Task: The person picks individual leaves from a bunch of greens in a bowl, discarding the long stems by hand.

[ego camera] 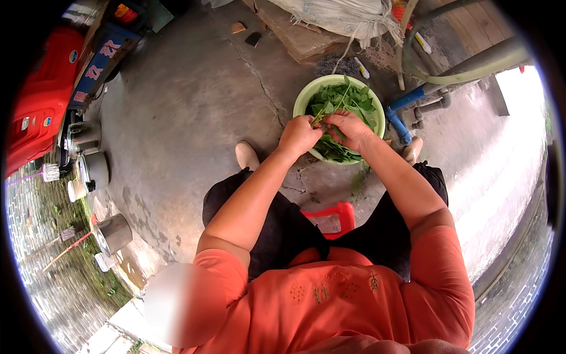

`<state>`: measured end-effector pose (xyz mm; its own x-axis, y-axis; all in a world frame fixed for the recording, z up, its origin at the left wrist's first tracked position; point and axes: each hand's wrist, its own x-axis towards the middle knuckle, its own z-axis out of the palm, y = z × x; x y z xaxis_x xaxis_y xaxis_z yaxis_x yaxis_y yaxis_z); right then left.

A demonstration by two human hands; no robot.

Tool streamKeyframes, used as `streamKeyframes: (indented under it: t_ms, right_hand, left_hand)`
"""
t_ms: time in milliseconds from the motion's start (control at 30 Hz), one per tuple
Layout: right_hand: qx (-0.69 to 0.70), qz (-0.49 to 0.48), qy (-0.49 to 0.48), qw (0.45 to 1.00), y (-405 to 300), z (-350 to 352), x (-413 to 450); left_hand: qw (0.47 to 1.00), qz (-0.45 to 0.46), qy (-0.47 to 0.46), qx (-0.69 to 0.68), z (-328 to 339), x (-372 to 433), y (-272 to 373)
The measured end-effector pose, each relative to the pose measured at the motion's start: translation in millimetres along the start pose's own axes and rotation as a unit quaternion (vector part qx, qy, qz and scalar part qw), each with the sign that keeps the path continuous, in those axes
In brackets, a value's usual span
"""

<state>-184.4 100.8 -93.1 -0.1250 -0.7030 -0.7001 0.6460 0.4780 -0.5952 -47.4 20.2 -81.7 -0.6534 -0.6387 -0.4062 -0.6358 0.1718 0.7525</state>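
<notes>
A round light-green plastic basket (pixel 301 98) stands on the concrete floor between my feet, holding leafy green stems. My left hand (pixel 301 134) is over the basket's left side, its fingers closed on a thin bunch of green leafy stems (pixel 334 106) that points up and to the right. Close beside it, my right hand (pixel 348 129) pinches at the lower part of the greens, with leaves showing under its fingers. More loose leaves (pixel 332 149) lie in the basket below both hands. The fingertips partly hide what each hand grips.
A red plastic stool (pixel 347 219) shows between my legs. Blue and grey pipes (pixel 400 126) stand right of the basket. Behind it are a stone slab (pixel 305 44) and a white woven sack (pixel 340 15). Metal pots (pixel 96 170) and red plastic chairs (pixel 48 97) are at the left.
</notes>
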Motion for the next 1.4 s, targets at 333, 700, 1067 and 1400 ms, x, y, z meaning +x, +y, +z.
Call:
streamKeyframes:
  t_ms: [333, 700, 1067, 1400]
  right_hand:
    - [-0.028, -0.043, 0.21, 0.976, -5.7, -79.2, 67.1]
    - [-0.695, -0.283, 0.26, 0.608, -21.2, -67.7, 44.7]
    - [-0.086, -0.125, 0.028, 0.988, -13.8, -3.4, -1.8]
    - [-0.245, -0.133, -0.091, 0.956, -9.3, -21.7, -21.7]
  left_hand:
    - [0.986, -0.037, -0.033, 0.158, -20.4, -6.2, -22.3]
    - [0.954, -0.125, 0.012, -0.274, -28.2, -0.2, -3.3]
    - [0.936, -0.021, 0.042, -0.348, 8.7, 10.0, 13.5]
    - [0.916, -0.017, 0.085, -0.392, -0.8, 18.3, 27.3]
